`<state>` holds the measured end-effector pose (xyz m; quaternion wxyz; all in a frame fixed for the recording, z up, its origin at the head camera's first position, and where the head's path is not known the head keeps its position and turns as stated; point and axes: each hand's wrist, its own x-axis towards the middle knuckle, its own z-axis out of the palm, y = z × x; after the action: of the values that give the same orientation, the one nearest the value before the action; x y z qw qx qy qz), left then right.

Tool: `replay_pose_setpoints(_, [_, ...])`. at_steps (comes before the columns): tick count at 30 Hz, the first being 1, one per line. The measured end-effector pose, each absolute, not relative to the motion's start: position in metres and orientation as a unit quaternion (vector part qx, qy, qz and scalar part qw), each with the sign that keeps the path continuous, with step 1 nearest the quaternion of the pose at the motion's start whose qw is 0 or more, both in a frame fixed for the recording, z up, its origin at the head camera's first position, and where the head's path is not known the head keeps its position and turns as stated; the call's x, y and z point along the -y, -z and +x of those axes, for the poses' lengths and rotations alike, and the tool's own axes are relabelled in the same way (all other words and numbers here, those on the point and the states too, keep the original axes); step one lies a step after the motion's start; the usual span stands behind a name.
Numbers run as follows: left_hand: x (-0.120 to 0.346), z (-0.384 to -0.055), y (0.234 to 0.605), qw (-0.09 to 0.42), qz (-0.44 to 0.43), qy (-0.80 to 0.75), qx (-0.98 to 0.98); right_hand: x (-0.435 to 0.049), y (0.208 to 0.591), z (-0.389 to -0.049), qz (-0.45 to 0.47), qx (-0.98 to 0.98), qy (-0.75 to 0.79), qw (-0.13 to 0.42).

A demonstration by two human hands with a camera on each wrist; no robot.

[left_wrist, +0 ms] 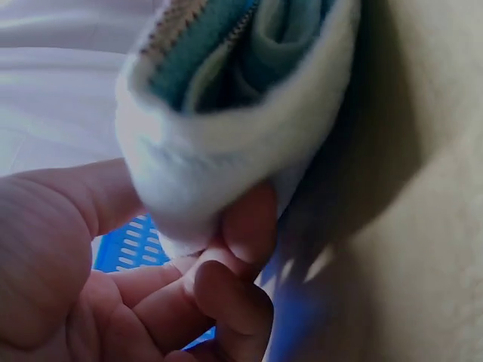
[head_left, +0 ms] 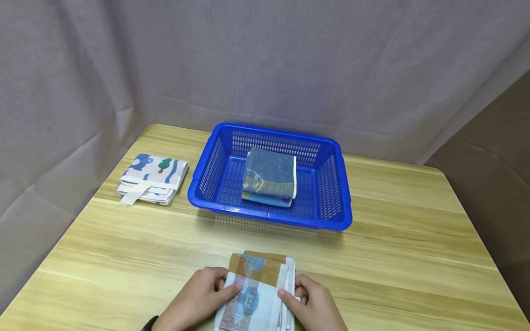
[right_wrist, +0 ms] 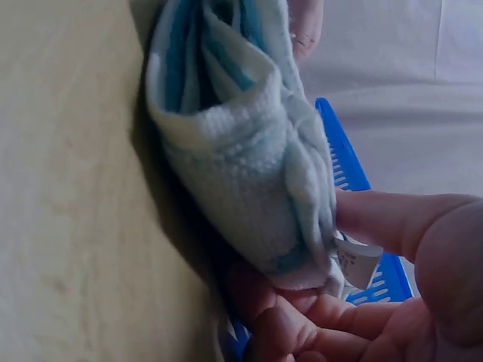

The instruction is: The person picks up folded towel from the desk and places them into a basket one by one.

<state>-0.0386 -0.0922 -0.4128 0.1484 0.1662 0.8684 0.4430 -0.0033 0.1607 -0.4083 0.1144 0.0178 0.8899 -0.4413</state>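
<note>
A folded towel (head_left: pixel 254 294), white with brown and blue patches, is held between both hands at the table's front edge. My left hand (head_left: pixel 203 294) pinches its left side, thumb on top and fingers curled beneath. On the opposite side my right hand (head_left: pixel 312 303) grips the layered white edges the same way. The left wrist view shows the rolled folds of the towel (left_wrist: pixel 204 158) between thumb and fingers. In the right wrist view a small white tag (right_wrist: pixel 357 262) sticks out of the towel near the right thumb.
Beyond the hands stands a blue plastic basket (head_left: pixel 269 218) with a grey-blue folded towel (head_left: pixel 271 168) stacked on a turquoise one (head_left: pixel 267 198). Left of the basket lies a white patterned folded towel (head_left: pixel 153 177) on the wooden table (head_left: pixel 414 239). Grey cloth (head_left: pixel 290 59) hangs behind.
</note>
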Motion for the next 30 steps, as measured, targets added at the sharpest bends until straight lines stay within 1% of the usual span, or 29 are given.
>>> replay_pose_setpoints(9, [0.093, -0.039, 0.403, 0.173, 0.15, -0.513, -0.827, -0.158, 0.404, -0.001, 0.059, -0.834, 0.539, 0.099])
replay_pose_setpoints(13, [0.093, -0.037, 0.403, 0.171, 0.156, -0.514, -0.826, -0.159, 0.407, 0.0, 0.071, -0.818, 0.563, 0.094])
replay_pose_setpoints(17, [0.095, -0.035, 0.401, 0.186, 0.163, -0.516, -0.82, -0.159, 0.41, 0.003, 0.052, -0.816, 0.569, 0.083])
replay_pose_setpoints(21, [0.099, -0.034, 0.393, 0.224, 0.185, -0.544, -0.787, -0.16, 0.405, 0.01, 0.03, -0.796, 0.6, 0.073])
replay_pose_setpoints(25, [0.103, -0.035, 0.379, 0.25, 0.21, -0.583, -0.744, -0.16, 0.389, 0.013, 0.038, -0.753, 0.651, 0.093])
replay_pose_setpoints(27, [0.104, -0.036, 0.371, 0.25, 0.224, -0.596, -0.729, -0.161, 0.381, 0.014, 0.031, -0.73, 0.675, 0.104])
replay_pose_setpoints(30, [0.104, -0.038, 0.361, 0.24, 0.242, -0.605, -0.719, -0.163, 0.371, 0.011, -0.007, -0.709, 0.698, 0.1])
